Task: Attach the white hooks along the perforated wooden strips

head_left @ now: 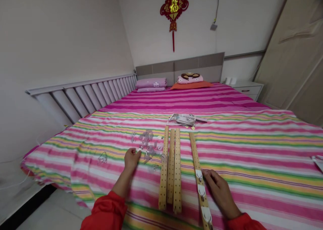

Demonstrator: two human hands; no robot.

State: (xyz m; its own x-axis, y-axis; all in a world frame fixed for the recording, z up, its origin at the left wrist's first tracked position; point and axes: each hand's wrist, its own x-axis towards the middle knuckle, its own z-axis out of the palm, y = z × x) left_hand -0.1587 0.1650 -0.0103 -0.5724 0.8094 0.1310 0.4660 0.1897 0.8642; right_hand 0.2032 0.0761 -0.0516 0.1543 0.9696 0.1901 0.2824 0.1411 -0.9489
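Note:
My left hand [131,158] is closed in a pinch on a small white hook [139,150], at the near edge of a scatter of clear-wrapped pieces [147,137]. Its exact shape is partly covered by my fingers. On the right, my right hand [219,189] rests on the bed with its fingers stretched out, fingertips beside a perforated wooden strip [194,152]. Along the near half of that strip sit three white hooks [201,190] in a row; my fingertips touch or nearly touch the farthest one. Three more perforated wooden strips [177,169] lie side by side between my hands.
Everything lies on a striped bedspread [252,156]. Beyond the strips is a pile of plastic packaging [184,119]. A clear crumpled item [102,158] lies far left. Folded bedding [151,83] rests by the headboard [161,69]; a white nightstand [248,88] stands right of it.

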